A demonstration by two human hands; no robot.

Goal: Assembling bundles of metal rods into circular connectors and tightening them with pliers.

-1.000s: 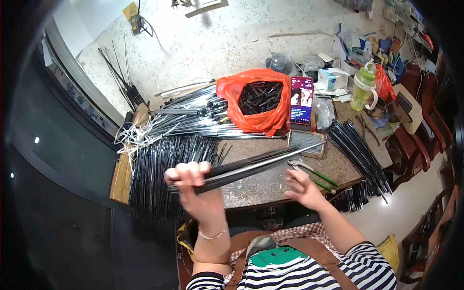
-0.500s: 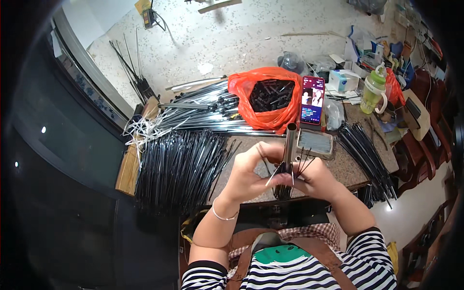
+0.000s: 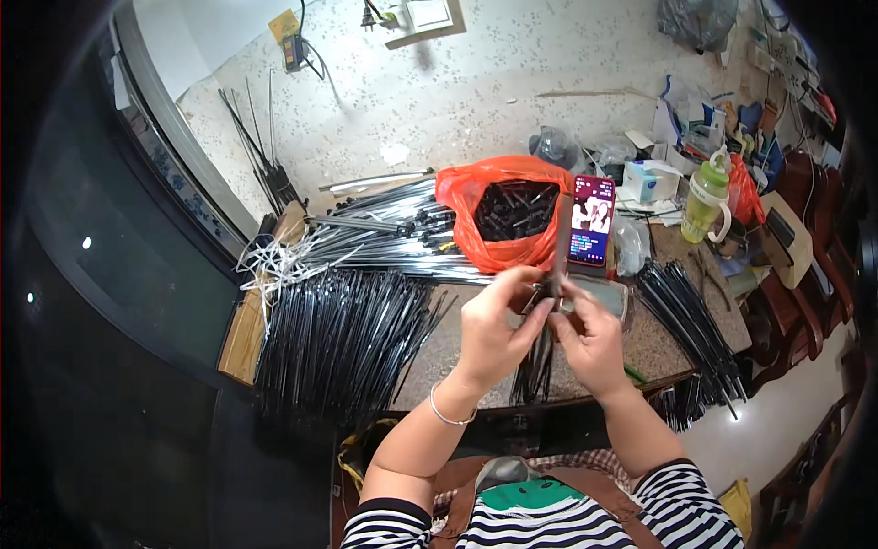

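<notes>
Closest to the person, the left hand [image 3: 494, 329] and right hand [image 3: 593, 340] met over the stone-topped table [image 3: 658, 343], fingers pinched shut around a bundle of thin black rods [image 3: 547, 316] held nearly upright between them. Left of the hands lay a wide heap of black rods [image 3: 338, 334], and a smaller sheaf [image 3: 690, 320] lay to the right. Farther back sat an orange plastic bag [image 3: 498, 220] of black parts, a lit phone [image 3: 592, 224] beside it, and a green-capped bottle [image 3: 706, 201].

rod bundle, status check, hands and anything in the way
Left hand and right hand both gripping the upright black rod bundle over the table edge. Phone and orange bag just behind. Loose rod pile off left.
</notes>
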